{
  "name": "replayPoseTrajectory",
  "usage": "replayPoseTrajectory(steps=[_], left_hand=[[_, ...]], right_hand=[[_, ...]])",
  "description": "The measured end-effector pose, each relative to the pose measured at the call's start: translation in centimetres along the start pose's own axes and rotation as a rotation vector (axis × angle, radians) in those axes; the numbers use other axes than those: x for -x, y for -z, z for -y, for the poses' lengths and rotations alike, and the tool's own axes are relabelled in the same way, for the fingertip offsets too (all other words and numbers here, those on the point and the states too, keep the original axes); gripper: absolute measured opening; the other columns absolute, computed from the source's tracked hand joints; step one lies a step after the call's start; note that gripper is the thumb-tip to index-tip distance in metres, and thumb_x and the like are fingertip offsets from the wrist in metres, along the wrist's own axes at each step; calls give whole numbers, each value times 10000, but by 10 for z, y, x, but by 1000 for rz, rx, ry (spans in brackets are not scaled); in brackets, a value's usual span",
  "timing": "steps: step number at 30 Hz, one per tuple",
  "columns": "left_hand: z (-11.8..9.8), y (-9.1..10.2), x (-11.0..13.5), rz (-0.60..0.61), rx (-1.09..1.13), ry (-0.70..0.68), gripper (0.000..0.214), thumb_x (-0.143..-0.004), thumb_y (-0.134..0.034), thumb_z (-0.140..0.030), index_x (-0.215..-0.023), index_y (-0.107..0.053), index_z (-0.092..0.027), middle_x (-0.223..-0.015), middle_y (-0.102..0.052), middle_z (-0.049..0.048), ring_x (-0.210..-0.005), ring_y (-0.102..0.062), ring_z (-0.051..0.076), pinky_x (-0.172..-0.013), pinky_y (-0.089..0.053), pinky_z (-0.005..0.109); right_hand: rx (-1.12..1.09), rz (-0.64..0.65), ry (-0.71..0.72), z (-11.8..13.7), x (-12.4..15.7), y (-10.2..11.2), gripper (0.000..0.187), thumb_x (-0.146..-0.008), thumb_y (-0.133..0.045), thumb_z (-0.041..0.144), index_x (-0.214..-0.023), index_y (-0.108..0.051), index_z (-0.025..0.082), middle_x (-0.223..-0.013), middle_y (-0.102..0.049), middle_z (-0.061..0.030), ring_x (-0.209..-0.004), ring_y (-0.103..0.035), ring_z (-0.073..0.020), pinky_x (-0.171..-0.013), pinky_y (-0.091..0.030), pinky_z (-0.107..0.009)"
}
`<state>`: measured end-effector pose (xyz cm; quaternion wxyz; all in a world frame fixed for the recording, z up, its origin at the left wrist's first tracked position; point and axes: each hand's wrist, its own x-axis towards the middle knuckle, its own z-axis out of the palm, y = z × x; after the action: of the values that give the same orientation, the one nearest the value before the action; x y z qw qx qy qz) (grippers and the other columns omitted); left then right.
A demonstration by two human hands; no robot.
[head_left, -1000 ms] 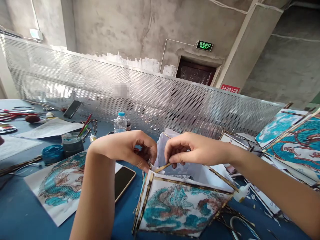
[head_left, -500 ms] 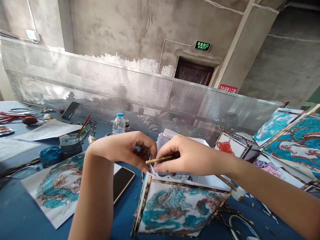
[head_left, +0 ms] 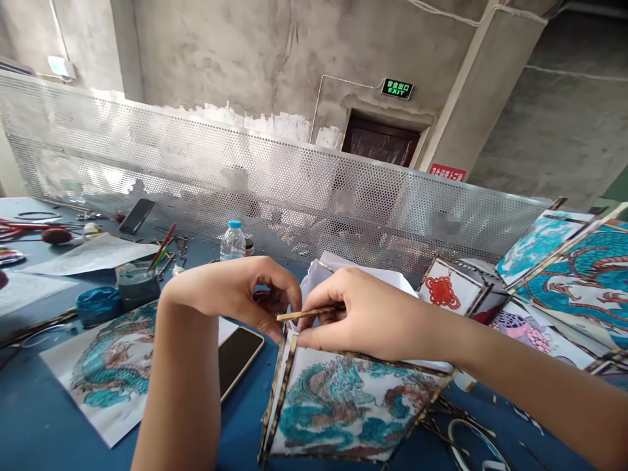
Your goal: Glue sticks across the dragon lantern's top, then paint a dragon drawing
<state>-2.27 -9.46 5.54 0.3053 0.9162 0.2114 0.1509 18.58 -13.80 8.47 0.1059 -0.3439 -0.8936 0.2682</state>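
Observation:
A paper lantern panel [head_left: 343, 409] painted with a teal dragon and edged with bamboo strips stands tilted on the blue table [head_left: 39, 425] in front of me. My right hand [head_left: 363, 314] pinches a thin bamboo stick [head_left: 307, 314] and holds it level just above the panel's top left corner. My left hand [head_left: 245, 288] is curled, its fingertips closed at that same corner, beside the stick's left end. What the left fingers grip is hidden. White paper [head_left: 363, 268] rises behind both hands.
A dark phone [head_left: 238, 360] lies beside my left forearm, next to a dragon painting [head_left: 112, 373] on paper. A paint cup with brushes [head_left: 138, 281], a teal jar [head_left: 98, 304] and a water bottle [head_left: 233, 241] stand further back. More painted panels [head_left: 569, 281] lean at the right. A perforated metal screen [head_left: 294, 190] borders the table.
My right hand has shifted left and down, bringing the bamboo stick from a slant to level over the panel's corner. The left hand has stayed in place.

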Motion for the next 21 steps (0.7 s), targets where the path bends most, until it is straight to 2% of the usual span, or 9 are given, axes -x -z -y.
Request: replayPoseTrajectory(steps=[7,12,17,21], left_hand=[[-4,-1,-1,5,19,10,214,-699,-712,-257,-853,-659,-117,-771,-666,68,-674,-586,153,-625,-467,236],[-7,-3,-5,18,2,41,177,-732,-676,-260,-822,-654,-110,-749,-652,60,-641,-558,134,-573,-442,218],[-8,-4,-2,10,2,74,189,-733,-671,-268,-841,-652,-114,-764,-645,57,-655,-550,135,-572,-436,217],[-7,-4,-1,-7,-11,67,201,-722,-685,-301,-808,-643,-125,-714,-617,32,-586,-498,106,-530,-410,206]], right_hand=[[25,-28,11,-1,3,1,119,-715,-615,267,-731,-646,153,-530,-459,60,-475,-387,-44,-397,-259,-169],[51,12,-8,-1,3,0,137,-728,-604,286,-704,-644,157,-526,-470,55,-471,-398,-47,-397,-267,-171],[118,-38,-17,4,5,-1,151,-744,-595,273,-669,-640,149,-494,-442,59,-449,-370,-42,-407,-245,-188],[145,-53,-17,6,7,0,219,-672,-686,374,-728,-671,162,-518,-462,63,-457,-384,-44,-421,-245,-199]])
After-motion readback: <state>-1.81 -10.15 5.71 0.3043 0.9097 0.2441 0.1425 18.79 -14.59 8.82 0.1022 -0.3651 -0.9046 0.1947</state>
